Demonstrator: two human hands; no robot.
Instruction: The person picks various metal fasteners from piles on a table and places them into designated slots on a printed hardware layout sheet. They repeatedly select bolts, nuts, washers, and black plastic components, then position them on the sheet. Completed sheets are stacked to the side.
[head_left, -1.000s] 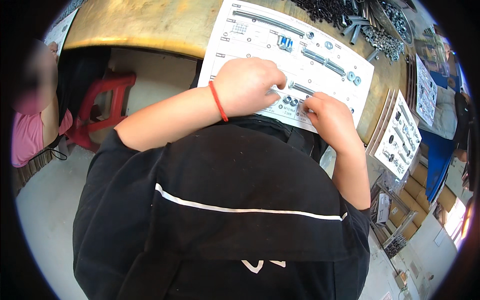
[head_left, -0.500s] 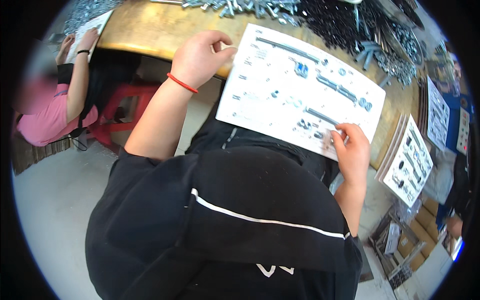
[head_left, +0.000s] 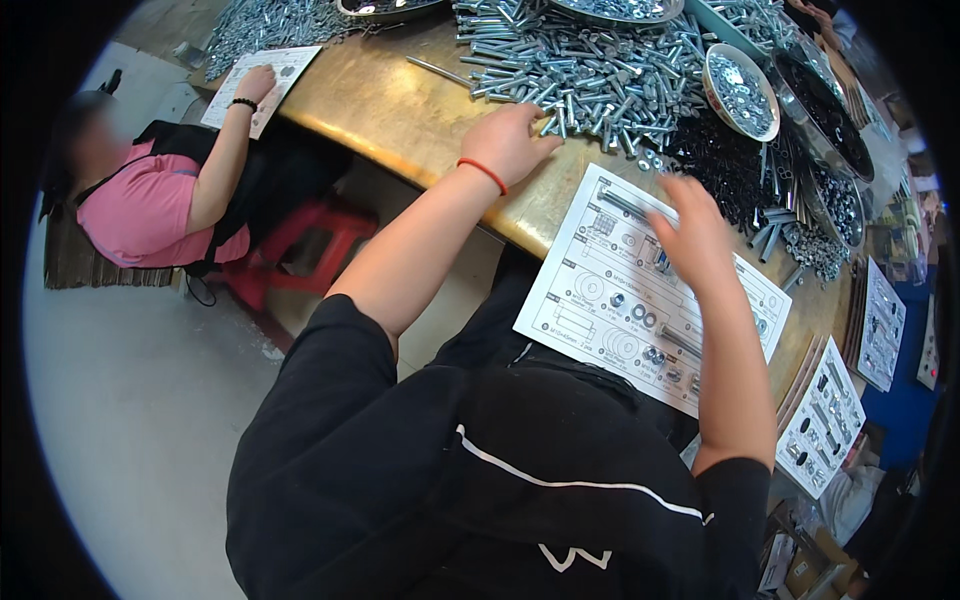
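Note:
A white printed sheet [head_left: 560, 290] with part outlines lies slanted at the table's edge by my lap. Bolts, nuts and washers sit on it, including a long bolt [head_left: 622, 202] near its top edge. My left hand [head_left: 505, 148], with a red band at the wrist, rests at the near edge of a large heap of silver bolts [head_left: 600, 85]. Its thumb is apart from its curved fingers. Over the sheet's upper right is my right hand [head_left: 698, 235], slightly blurred, thumb and fingers apart, fingertips near a few loose washers [head_left: 650, 160]. It hides part of the sheet.
Black small parts [head_left: 710, 160] are heaped beyond the sheet. A bowl of washers [head_left: 740, 90] and metal trays [head_left: 820, 110] stand at the far right. More filled sheets [head_left: 822, 420] lean at right. A co-worker in pink [head_left: 150, 205] sits at left, by a red stool [head_left: 310, 250].
My left hand has moved from beside the sheet's corner to the bolt heap. My right hand has moved from the sheet's lower right up across it. The view has shifted, showing more of the table.

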